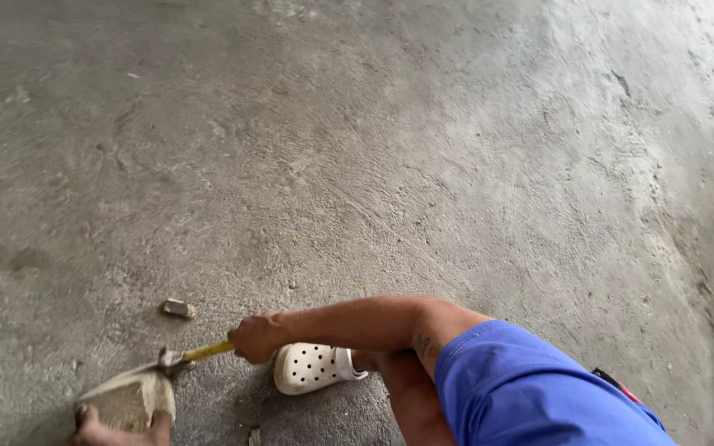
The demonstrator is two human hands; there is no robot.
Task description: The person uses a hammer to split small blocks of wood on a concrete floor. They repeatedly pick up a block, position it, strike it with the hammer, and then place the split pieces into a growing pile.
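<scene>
Concrete floor [390, 140], rough, grey, dusty

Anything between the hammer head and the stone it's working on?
Nothing visible. The right hand grips the yellow-handled hammer, whose head sits at the top edge of the stone. The left hand holds the stone from below. A small chip lies off to the side.

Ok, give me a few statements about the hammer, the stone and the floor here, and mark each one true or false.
1. The right hand grips a yellow-handled hammer. True.
2. The left hand holds the stone at its lower edge. True.
3. The shoe is black. False: it is white with holes.
4. The floor is wooden. False: it is rough grey concrete.
5. A small stone chip lies apart from the stone. True.
</scene>
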